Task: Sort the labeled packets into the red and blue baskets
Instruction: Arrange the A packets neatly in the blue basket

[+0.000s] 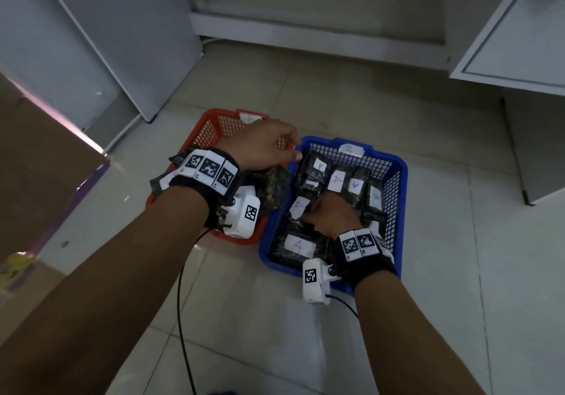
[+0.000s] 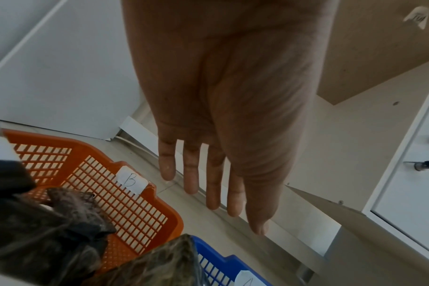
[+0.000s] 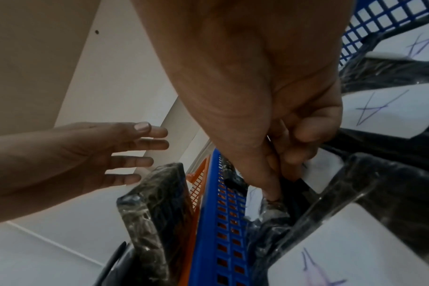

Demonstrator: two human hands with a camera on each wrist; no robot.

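The red basket [image 1: 211, 127] marked B [image 2: 130, 181] holds dark packets [image 2: 49, 232]. To its right stands the blue basket [image 1: 399, 177], filled with several dark packets bearing white A labels [image 1: 335, 179]. My left hand [image 1: 290, 148] hovers over the red basket's right side near the blue rim. Its fingers [image 2: 214, 193] are straight and hold nothing. My right hand [image 1: 318, 208] is down inside the blue basket, thumb and curled fingers [image 3: 294, 160] pinching the edge of a labelled packet [image 3: 328, 166]. The blue basket's wall [image 3: 223, 222] is just left of that grip.
Both baskets sit on a pale tiled floor [image 1: 428, 303]. A brown cardboard box [image 1: 36, 165] is at the left, white cabinet panels [image 1: 107, 43] behind, and a white cabinet [image 1: 504, 43] at the right. A black cable [image 1: 183, 318] trails from the left wrist.
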